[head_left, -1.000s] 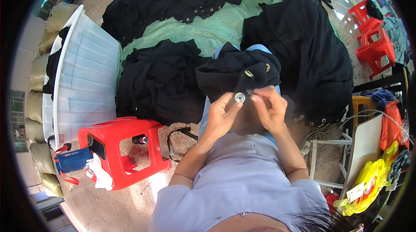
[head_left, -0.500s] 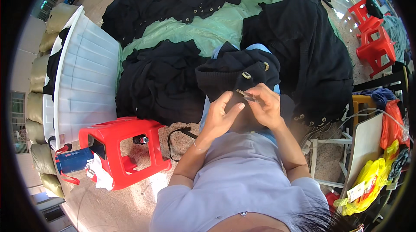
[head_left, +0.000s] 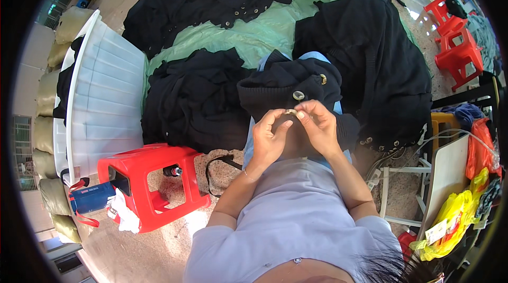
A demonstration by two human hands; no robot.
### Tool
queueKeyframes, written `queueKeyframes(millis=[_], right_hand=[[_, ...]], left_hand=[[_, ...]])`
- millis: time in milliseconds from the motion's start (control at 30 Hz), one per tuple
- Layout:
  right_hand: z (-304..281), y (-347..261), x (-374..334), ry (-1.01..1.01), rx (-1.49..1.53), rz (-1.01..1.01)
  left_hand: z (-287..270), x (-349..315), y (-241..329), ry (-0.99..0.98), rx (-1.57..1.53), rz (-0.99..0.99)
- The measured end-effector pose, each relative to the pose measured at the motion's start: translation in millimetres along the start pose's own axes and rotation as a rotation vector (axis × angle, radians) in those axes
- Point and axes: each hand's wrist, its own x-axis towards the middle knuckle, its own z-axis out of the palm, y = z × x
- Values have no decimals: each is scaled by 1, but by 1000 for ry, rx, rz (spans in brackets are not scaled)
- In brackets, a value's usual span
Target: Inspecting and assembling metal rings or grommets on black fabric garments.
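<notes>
A black knit garment (head_left: 264,92) with a ribbed edge lies bunched over my lap. Two round light-rimmed buttons, a nearer button (head_left: 299,96) and a farther button (head_left: 323,79), show on it. Closer to me, one more pale button (head_left: 290,112) sits between my fingertips. My left hand (head_left: 269,140) pinches it from the left, thumb and forefinger close together. From the other side my right hand (head_left: 321,127) has its thumb and forefinger at the button's edge. Whatever lies inside the right palm is hidden.
Piles of black garments (head_left: 196,103) lie ahead on a green sheet (head_left: 227,39). A white tub (head_left: 106,98) stands at left, beside a red stool (head_left: 153,188) with a blue box (head_left: 92,197). At right are a pale board (head_left: 444,182), yellow bag (head_left: 450,225) and red stools (head_left: 459,55).
My right fingers have turned and come in against the button. A small metal tool seen in them before no longer shows. The garment has barely shifted.
</notes>
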Motion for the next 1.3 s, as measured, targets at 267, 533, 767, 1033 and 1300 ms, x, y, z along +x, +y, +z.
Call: queueKeyframes(millis=[267, 533, 767, 1033, 1300], right_hand=[[-16, -10, -6, 24, -541, -462], [-14, -7, -4, 24, -592, -554], [-13, -8, -5, 22, -570, -519], [-10, -8, -4, 31, -586, -547], [-10, -8, -4, 47, -645, -565]], left_hand=[[1, -1, -1, 63, 18, 18], [2, -2, -3, 58, 3, 25], [2, -2, 0, 33, -15, 6], [3, -2, 4, 47, 22, 39], [4, 0, 10, 78, 128, 133]])
